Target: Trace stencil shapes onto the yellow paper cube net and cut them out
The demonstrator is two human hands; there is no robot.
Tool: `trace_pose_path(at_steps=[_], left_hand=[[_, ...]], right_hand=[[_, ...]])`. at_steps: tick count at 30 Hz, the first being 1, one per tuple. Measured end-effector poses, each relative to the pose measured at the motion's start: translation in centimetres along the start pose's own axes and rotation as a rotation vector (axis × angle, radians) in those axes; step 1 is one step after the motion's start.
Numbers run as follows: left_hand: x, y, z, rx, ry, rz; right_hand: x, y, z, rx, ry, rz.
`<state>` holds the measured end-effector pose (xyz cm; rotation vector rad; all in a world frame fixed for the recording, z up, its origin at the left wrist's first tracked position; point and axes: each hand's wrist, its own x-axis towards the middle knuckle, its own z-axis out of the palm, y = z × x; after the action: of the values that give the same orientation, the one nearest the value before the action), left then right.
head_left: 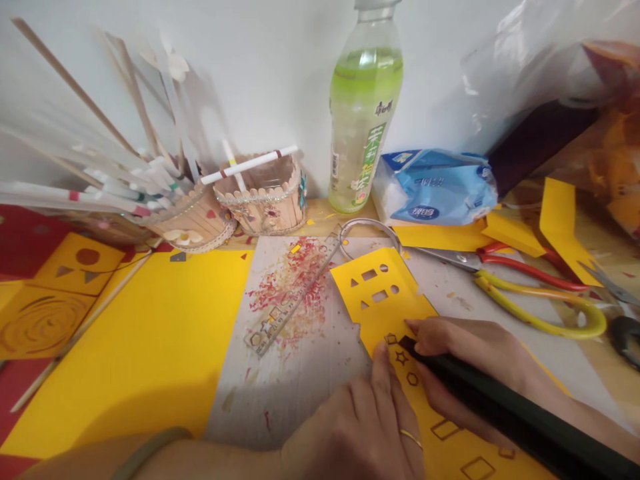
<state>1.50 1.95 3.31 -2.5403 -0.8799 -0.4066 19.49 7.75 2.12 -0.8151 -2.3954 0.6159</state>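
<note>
My right hand (465, 353) grips a long black craft knife (480, 393), its narrow tip at a small outlined pentagon on a yellow paper strip (373, 320). Whether a blade shows at the tip is too small to tell. Below the pentagon, a star, a hexagon and several four-sided outlines are drawn. Near the strip's upper end, triangles, rectangles and circles are cut through. My left hand (350, 427) lies on the strip's left edge, fingers stretched out and pressing the paper beside the pentagon. A clear stencil ruler (295, 300) rests to the left, on a stained grey board (240, 400).
Yellow-handled scissors (540, 307) and red-handled scissors (535, 267) lie at right. Behind stand a green drink bottle (365, 120), a blue tissue pack (435, 187) and a wooden-stick basket (265, 207). Markers (145, 187) fill a container at left, beside a large yellow sheet (150, 333).
</note>
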Motion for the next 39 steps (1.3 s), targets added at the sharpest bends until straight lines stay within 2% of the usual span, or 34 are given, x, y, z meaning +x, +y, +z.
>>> trace_pose_path(at_steps=[7,11,13,15,17,19,23,25,28,33,36,38,39], left_hand=[[0.0,0.0,0.0,0.007,-0.005,0.025],[0.1,0.1,-0.1,0.007,0.011,0.025],[0.0,0.2,-0.2,0.008,0.02,0.017],[-0.1,0.2,-0.3,-0.007,0.028,0.003],[-0.2,0.0,-0.4,-0.049,0.03,-0.02],[-0.2,-0.6,-0.5,-0.125,0.017,-0.058],[0.4,-2.7,-0.3,-0.328,-0.154,-0.123],[0.8,-3.7,0.0,-0.385,-0.242,-0.23],[1.4,-4.7,0.5,-0.501,-0.36,-0.382],[2.1,-5.3,0.7,-0.702,-0.528,-0.491],[2.2,-5.7,0.3,-0.674,-0.486,-0.604],[2.1,-5.9,0.2,-0.608,-0.366,-0.61],[2.1,-6.0,0.2,-0.578,-0.286,-0.57]], right_hand=[[-0.2,-0.1,-0.3,0.039,-0.02,0.074],[-0.4,-0.3,-0.3,0.128,0.137,0.275],[-0.1,-0.5,-0.4,0.139,0.167,0.339],[0.1,-0.8,-0.5,0.139,0.115,0.344],[0.3,-0.8,-0.7,0.162,0.026,0.284],[0.2,-0.6,-0.8,0.209,0.033,0.258],[-0.1,-0.2,-1.3,0.304,0.178,0.406],[-0.1,-0.1,-1.5,0.34,0.23,0.453],[0.0,-0.1,-1.6,0.37,0.265,0.474],[0.0,0.2,-1.9,0.321,0.286,0.441],[-0.2,0.6,-2.4,0.305,0.309,0.473],[-0.3,0.7,-2.8,0.287,0.311,0.487],[-0.4,0.8,-3.0,0.278,0.302,0.472]])
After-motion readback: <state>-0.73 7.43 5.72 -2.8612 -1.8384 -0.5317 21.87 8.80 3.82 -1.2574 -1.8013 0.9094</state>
